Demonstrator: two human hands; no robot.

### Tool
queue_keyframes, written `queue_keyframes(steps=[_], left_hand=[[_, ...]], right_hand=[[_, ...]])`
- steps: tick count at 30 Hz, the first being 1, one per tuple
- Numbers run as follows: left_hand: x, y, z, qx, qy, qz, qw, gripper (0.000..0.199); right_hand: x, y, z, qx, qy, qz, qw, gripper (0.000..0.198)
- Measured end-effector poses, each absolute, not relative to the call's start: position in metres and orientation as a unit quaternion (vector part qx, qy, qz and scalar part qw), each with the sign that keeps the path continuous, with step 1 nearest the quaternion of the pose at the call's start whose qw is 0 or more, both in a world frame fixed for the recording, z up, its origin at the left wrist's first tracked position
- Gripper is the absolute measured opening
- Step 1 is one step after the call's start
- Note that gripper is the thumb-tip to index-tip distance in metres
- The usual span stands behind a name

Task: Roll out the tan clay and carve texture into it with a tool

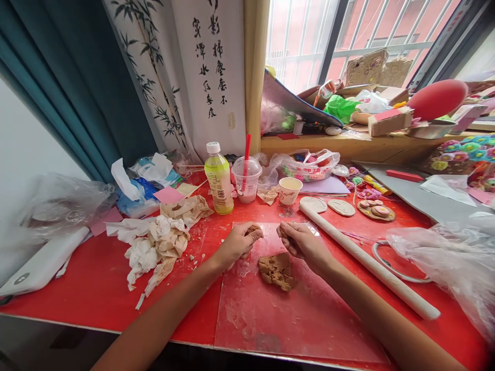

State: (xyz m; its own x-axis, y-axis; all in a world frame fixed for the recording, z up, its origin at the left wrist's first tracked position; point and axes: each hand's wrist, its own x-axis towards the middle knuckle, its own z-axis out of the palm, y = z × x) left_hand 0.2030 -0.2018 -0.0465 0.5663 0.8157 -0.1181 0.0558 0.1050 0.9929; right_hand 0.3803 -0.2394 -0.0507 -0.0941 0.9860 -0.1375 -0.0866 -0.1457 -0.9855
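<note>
Both mid-frame: left hand [243,242] pinching clay lump [253,230], right hand [294,240] curled, grip unclear; pressure best kept even, above brown clay slab [276,270].

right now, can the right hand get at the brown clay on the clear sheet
Probably yes: the brown clay lies close by on the clear sheet, and nothing visible stands between it and the right hand. That hand's fingers look pinched, perhaps on a bit of clay, so they may need opening first.

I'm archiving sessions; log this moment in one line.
left hand: gripping brown clay lump | right hand: curled, contents unclear | ragged brown clay slab: on clear flat sheet
</note>
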Motion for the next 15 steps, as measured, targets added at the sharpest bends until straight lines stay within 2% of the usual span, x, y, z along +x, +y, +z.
queue_keyframes(steps=[6,9,15], left_hand=[[0.203,-0.2,-0.043,0.596,0.332,0.338,0.649,0.033],[0.203,-0.2,-0.039,0.571,0.331,0.321,0.679,0.039],[0.202,-0.202,-0.039,0.552,0.349,0.296,0.697,0.037]], right_hand=[[0.379,-0.238,-0.053,-0.47,-0.426,0.596,0.492,0.03],[0.38,-0.236,-0.055,-0.461,-0.408,0.612,0.496,0.029],[0.382,-0.232,-0.064,-0.444,-0.377,0.649,0.489,0.026]])
